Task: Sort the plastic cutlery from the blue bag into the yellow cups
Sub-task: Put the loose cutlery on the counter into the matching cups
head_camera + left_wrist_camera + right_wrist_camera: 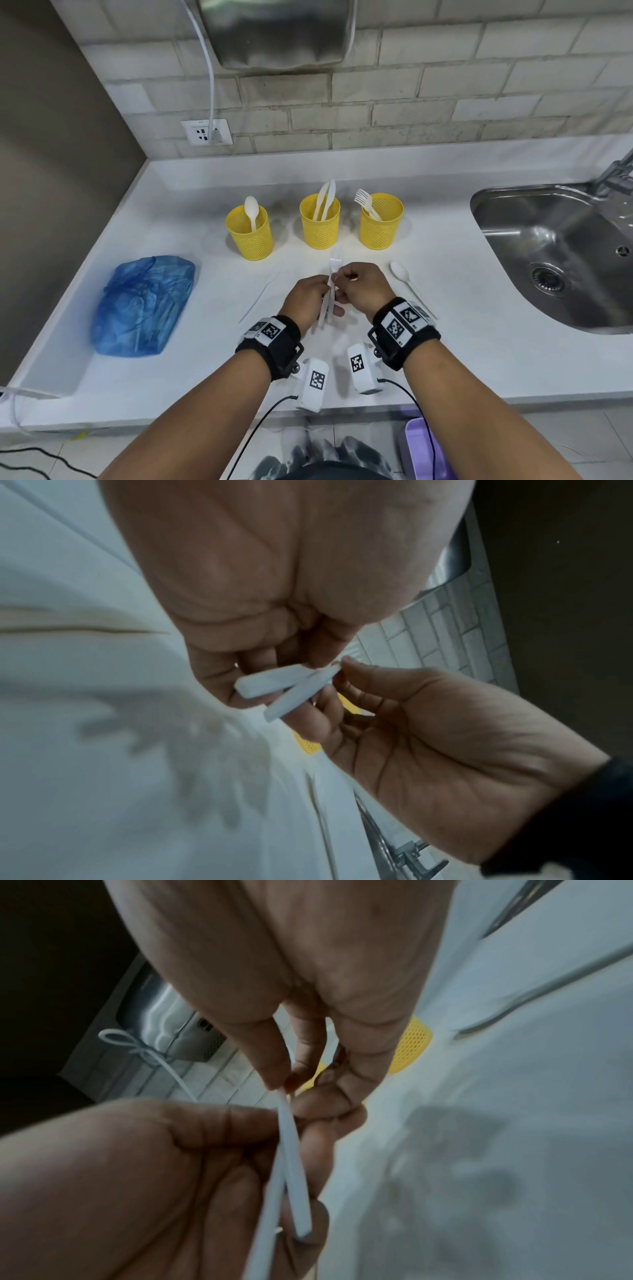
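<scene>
Both hands meet above the counter [445, 342], low in the head view. Left hand [308, 298] curls round the handles of 2 white forks [329, 291]; right hand [363, 284] pinches 1 of them near the neck between thumb and fingertips [274, 1077]. Tines point away, toward the cups. In the wrist views the 2 handles cross in a narrow V, so the pair is partly separated.

Step in hand, as judged: pulling 1 fork free of the other before dropping it into a cup.

3 yellow cups stand in a row behind the hands. Left cup [251, 233] holds 1 spoon, middle cup [320, 222] holds 2 knives, right cup [380, 222] holds forks. A loose spoon [406, 279] lies right of the hands; a loose knife [263, 294] lies to their left. Further left, the blue bag [144, 305] sits on the counter, and more cutlery shows faintly through it. A sink [561, 253] lies at far right.

Next move, as judged: the right hand needs a firm pinch to slide its fork clear, then a short reach forward and right to the right cup, handle down. Thin plastic may flex or snag where the forks nest.
</scene>
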Demonstrator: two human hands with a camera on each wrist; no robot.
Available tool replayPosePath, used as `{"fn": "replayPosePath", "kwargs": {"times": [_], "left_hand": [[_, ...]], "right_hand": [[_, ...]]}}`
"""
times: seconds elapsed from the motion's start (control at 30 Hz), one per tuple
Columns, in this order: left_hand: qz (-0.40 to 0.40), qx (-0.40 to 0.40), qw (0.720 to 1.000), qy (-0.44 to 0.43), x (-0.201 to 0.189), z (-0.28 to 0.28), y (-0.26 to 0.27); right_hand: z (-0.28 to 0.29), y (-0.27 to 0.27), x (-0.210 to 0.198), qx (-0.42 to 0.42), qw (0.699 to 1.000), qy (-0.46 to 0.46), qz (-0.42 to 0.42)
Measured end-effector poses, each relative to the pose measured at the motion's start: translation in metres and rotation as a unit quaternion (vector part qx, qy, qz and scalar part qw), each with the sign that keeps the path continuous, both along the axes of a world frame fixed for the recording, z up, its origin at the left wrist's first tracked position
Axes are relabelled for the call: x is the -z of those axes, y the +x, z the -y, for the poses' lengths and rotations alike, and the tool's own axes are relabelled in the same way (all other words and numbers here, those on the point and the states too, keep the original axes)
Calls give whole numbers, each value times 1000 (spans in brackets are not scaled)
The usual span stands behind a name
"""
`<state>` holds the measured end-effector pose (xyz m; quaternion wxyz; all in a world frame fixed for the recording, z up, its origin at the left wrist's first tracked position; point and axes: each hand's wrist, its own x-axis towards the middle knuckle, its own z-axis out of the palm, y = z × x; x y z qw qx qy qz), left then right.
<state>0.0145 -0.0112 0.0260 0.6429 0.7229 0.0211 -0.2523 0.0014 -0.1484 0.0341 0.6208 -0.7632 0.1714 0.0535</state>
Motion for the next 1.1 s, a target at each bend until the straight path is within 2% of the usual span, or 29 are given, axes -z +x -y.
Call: {"fn": "replayPosePath", "kwargs": {"times": [0.1, 0.2, 0.27, 0.33, 0.47, 0.6, 0.67, 0.73, 0.97, 1.1], "left_hand": [[-17, -7, 1000, -9, 0, -2, -2], [-56, 5, 998, 9, 3, -8, 0], [-39, 7, 996, 78, 5, -16, 7], [13, 11, 982, 190, 8, -28, 16], [119, 45, 917, 377, 16, -58, 32], [161, 74, 830, 529, 30, -82, 49], [161, 87, 799, 573, 35, -90, 54], [148, 87, 800, 575, 36, -94, 56], [159, 78, 810, 559, 41, -97, 54], [135, 51, 839, 525, 38, -98, 55]], "right_hand": [[-5, 3, 2, -15, 999, -46, 8], [-6, 5, 0, -56, 990, -132, 12], [-2, 4, -1, -58, 985, -164, 6], [7, 4, 4, -47, 980, -191, -5], [31, 3, 11, -20, 956, -290, -48], [50, 0, 19, 13, 900, -417, -124], [55, -3, 23, 27, 868, -470, -158], [58, -6, 28, 36, 854, -486, -183], [62, -11, 44, 46, 837, -505, -204], [67, -9, 45, 29, 866, -459, -198]]}}
